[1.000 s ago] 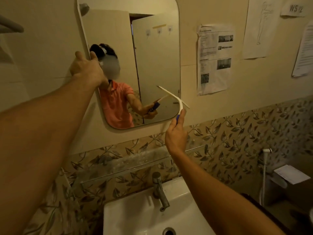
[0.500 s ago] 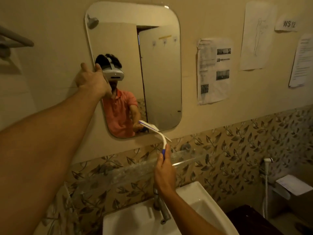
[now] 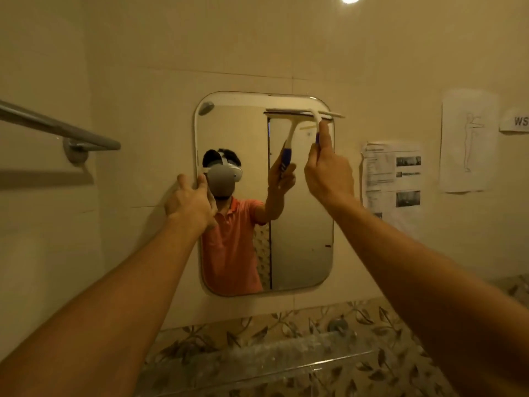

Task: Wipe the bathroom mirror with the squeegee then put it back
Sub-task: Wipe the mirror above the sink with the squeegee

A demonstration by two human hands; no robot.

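A rounded rectangular mirror (image 3: 300, 224) hangs on the beige wall. My right hand (image 3: 329, 173) grips the blue handle of a white squeegee (image 3: 315, 113), whose blade lies flat and level against the mirror's top right part, near the upper edge. My left hand (image 3: 190, 204) clasps the mirror's left edge at mid height, fingers curled round the rim. The mirror reflects a person in an orange shirt and the squeegee.
A metal towel bar (image 3: 57, 130) juts out at the left. Papers (image 3: 392, 179) are stuck on the wall right of the mirror. A glass shelf (image 3: 257, 356) runs below, over leaf-patterned tiles. A lamp glows at the top.
My right hand has lifted the squeegee from below the mirror's bottom edge to its top right corner. The view has tilted upward, hiding the sink. My left hand stays on the mirror's edge.
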